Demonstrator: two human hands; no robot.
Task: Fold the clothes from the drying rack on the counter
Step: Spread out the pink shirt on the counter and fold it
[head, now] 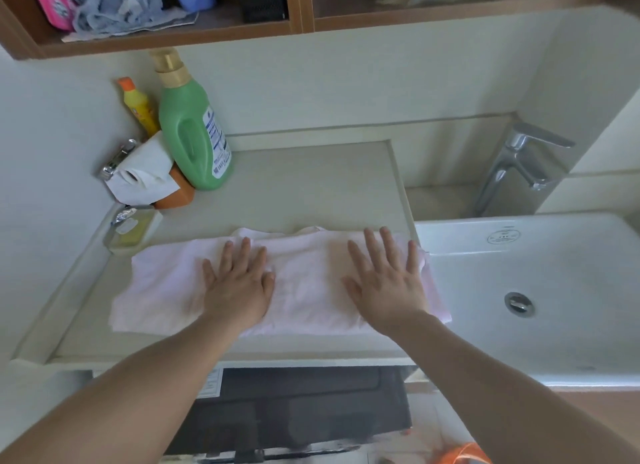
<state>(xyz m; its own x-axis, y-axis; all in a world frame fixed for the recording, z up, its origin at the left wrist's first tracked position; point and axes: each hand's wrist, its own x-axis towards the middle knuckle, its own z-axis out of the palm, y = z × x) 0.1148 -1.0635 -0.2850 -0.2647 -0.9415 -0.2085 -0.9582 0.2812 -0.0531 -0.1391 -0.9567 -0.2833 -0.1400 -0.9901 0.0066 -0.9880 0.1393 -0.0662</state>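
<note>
Left hand (239,283) and right hand (388,283) press pink garment (304,287) flat.

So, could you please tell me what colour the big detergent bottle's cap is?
Gold, on the green detergent bottle; the head view shows it.

Two hands lie flat on one pale pink garment (304,287): the left hand (239,283) toward seven o'clock of centre, the right hand (388,283) toward five o'clock. One counter (311,186) bears it all. At ten o'clock stand two bottles: one green bottle (192,131) and one smaller yellow bottle (138,105) just beside it. One roll of white paper (143,173) rests on one orange box (178,192). One soap dish (133,230) sits at nine o'clock. One white sink (519,256) at three o'clock has one drain (518,303) and one chrome tap (519,166). At twelve o'clock, one wooden shelf (301,24) shows two compartments.
</note>
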